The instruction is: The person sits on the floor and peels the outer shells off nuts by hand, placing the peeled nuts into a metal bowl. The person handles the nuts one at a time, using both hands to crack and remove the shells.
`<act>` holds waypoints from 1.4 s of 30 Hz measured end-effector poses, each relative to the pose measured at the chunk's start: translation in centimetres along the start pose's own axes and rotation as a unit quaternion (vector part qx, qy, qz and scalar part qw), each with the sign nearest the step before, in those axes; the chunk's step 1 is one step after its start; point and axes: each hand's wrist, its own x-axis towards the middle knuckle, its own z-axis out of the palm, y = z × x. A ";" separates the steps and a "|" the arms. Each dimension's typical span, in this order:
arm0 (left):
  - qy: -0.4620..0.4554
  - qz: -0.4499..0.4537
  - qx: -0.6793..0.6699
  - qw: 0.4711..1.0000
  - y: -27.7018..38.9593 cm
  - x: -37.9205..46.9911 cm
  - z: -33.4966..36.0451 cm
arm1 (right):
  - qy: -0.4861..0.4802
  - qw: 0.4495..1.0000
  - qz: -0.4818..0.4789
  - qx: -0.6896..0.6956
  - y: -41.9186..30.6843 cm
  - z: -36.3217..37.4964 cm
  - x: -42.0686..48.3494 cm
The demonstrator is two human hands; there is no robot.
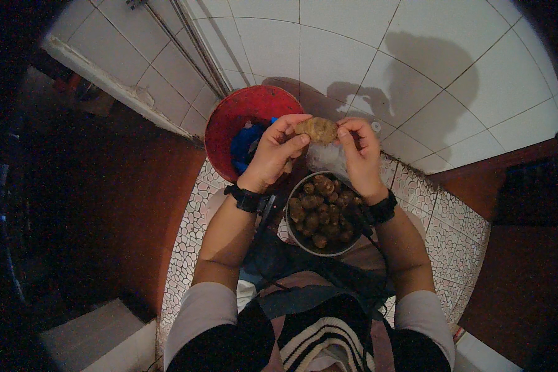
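A knobbly, light brown tuber (320, 129) is held up in front of me between both hands. My left hand (279, 151) grips its left end between thumb and fingers. At the right end, the thumb and fingertips of my right hand (360, 146) pinch the edge. Below my hands stands a round metal-rimmed bowl (289, 228) of small dark brown tubers (323, 204), which look like taro. To the left, partly behind my left hand, is a red plastic bucket (228, 111) with a blue plastic bag (244, 144) in it.
Clear plastic (326, 157) lies between the bowl and the tiled wall (339, 37). Metal pipes (190, 51) run down the wall behind the bucket. Patterned tile flooring (446, 242) surrounds the bowl. A pale box-like block (102, 332) sits at the lower left. Dark straps circle both wrists.
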 end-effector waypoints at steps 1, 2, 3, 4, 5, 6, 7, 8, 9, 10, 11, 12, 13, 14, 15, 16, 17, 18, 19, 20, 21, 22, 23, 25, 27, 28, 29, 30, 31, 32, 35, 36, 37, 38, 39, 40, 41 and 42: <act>0.003 0.005 0.005 1.000 -0.1 0.0 0.0 | -0.005 1.000 0.009 0.008 0.0 0.1 0.0; 0.007 0.011 0.006 1.000 -0.1 0.0 0.0 | -0.008 0.999 0.025 0.032 -0.1 0.1 0.0; 0.009 0.018 0.024 1.000 -0.2 -0.1 0.1 | -0.011 0.998 0.041 0.055 -0.3 0.2 -0.1; 0.014 0.025 0.039 0.999 -0.2 -0.1 0.1 | -0.013 0.995 0.064 0.079 -0.5 0.3 -0.1; 0.018 0.032 0.054 0.998 -0.3 -0.2 0.2 | -0.021 0.994 0.061 0.086 -0.8 0.4 -0.1; 0.020 0.031 0.061 0.997 -0.3 -0.2 0.2 | -0.027 0.993 0.064 0.092 -1.0 0.5 -0.2; 0.021 0.029 0.068 0.997 -0.3 -0.1 0.2 | -0.034 0.992 0.067 0.099 -1.2 0.6 -0.2; 0.023 0.028 0.074 0.997 -0.2 -0.1 0.3 | -0.044 0.993 0.062 0.090 -1.3 0.8 -0.3; 0.019 0.019 0.063 0.998 -0.2 -0.1 0.3 | -0.053 0.994 0.057 0.082 -1.3 1.0 -0.4; 0.014 0.010 0.053 0.998 -0.1 -0.1 0.3 | -0.070 0.994 0.045 0.073 -1.3 1.1 -0.5; 0.014 -0.002 0.042 0.999 0.0 -0.1 0.3 | -0.068 0.995 0.055 0.057 -1.2 1.2 -0.5; 0.023 0.020 0.083 0.996 0.1 -0.2 0.3 | -0.073 0.995 0.058 0.041 -1.0 1.1 -0.5; 0.037 0.040 0.125 0.991 0.1 -0.2 0.4 | -0.077 0.995 0.057 0.026 -0.8 1.1 -0.5; 0.043 0.060 0.171 0.983 0.3 -0.2 0.3 | -0.076 0.996 0.052 0.005 -0.6 1.1 -0.4; 0.041 0.098 0.217 0.970 0.3 -0.2 0.4 | -0.073 0.996 0.043 -0.015 -0.3 1.0 -0.4; 0.031 0.137 0.267 0.953 0.4 -0.1 0.3 | -0.071 0.996 0.033 -0.035 -0.1 1.0 -0.4; 0.023 0.179 0.311 0.933 0.4 -0.1 0.2 | -0.075 0.995 0.028 -0.063 0.1 0.8 -0.4; 0.020 0.188 0.314 0.930 0.3 0.0 0.2 | -0.080 0.993 0.022 -0.090 0.2 0.7 -0.5; 0.018 0.201 0.313 0.928 0.1 0.2 0.3 | -0.084 0.989 0.017 -0.117 0.2 0.6 -0.6; 0.017 0.213 0.315 0.925 -0.1 0.3 0.3 | -0.088 0.989 0.010 -0.118 0.3 0.6 -0.7; 0.016 0.211 0.304 0.929 -0.2 0.3 0.3 | -0.092 0.989 0.003 -0.118 0.4 0.7 -0.7; 0.014 0.209 0.296 0.932 -0.3 0.4 0.2 | -0.096 0.988 -0.005 -0.119 0.4 0.7 -0.8; 0.012 0.206 0.288 0.935 -0.4 0.5 0.1 | -0.100 0.988 -0.004 -0.114 0.5 0.7 -0.8; 0.013 0.218 0.312 0.925 -0.4 0.5 0.0 | -0.108 0.989 -0.004 -0.104 0.7 0.8 -0.8; 0.021 0.232 0.338 0.912 -0.4 0.5 -0.2 | -0.093 0.993 0.008 -0.076 0.8 1.0 -0.8; 0.029 0.241 0.352 0.904 -0.4 0.5 -0.3 | -0.085 0.995 0.015 -0.052 0.8 1.0 -0.8; 0.040 0.248 0.370 0.894 -0.4 0.5 -0.3 | -0.086 0.995 0.021 -0.036 0.8 1.1 -0.8; 0.059 0.239 0.365 0.898 -0.5 0.5 -0.4 | -0.087 0.996 0.028 -0.010 0.7 1.2 -0.8; 0.082 0.228 0.364 0.899 -0.6 0.5 -0.4 | -0.086 0.995 0.044 0.019 0.6 1.3 -0.8; 0.104 0.223 0.365 0.898 -0.7 0.5 -0.5 | -0.096 0.994 0.047 0.030 0.5 1.3 -0.8; 0.141 0.191 0.299 0.924 -0.8 0.8 -1.0 | -0.115 0.989 0.074 0.061 -0.2 1.0 -0.8; 0.161 0.186 0.286 0.926 -0.8 0.8 -1.2 | -0.117 0.988 0.078 0.063 -0.4 1.0 -0.8; 0.187 0.169 0.274 0.928 -0.7 0.8 -1.4 | -0.121 0.987 0.076 0.068 -0.5 0.9 -0.7; 0.212 0.152 0.262 0.929 -0.6 0.8 -1.6 | -0.118 0.987 0.083 0.074 -0.6 1.0 -0.7; 0.234 0.122 0.238 0.935 -0.4 0.8 -1.9 | -0.117 0.986 0.082 0.084 -0.6 1.0 -0.6; 0.256 0.091 0.214 0.938 -0.1 0.8 -2.1 | -0.117 0.985 0.083 0.094 -0.5 1.0 -0.6; 0.277 0.061 0.189 0.940 0.1 0.8 -2.3 | -0.117 0.984 0.088 0.099 -0.5 0.9 -0.5; 0.281 0.038 0.163 0.945 0.3 0.5 -2.5 | -0.117 0.983 0.094 0.104 -0.5 0.8 -0.4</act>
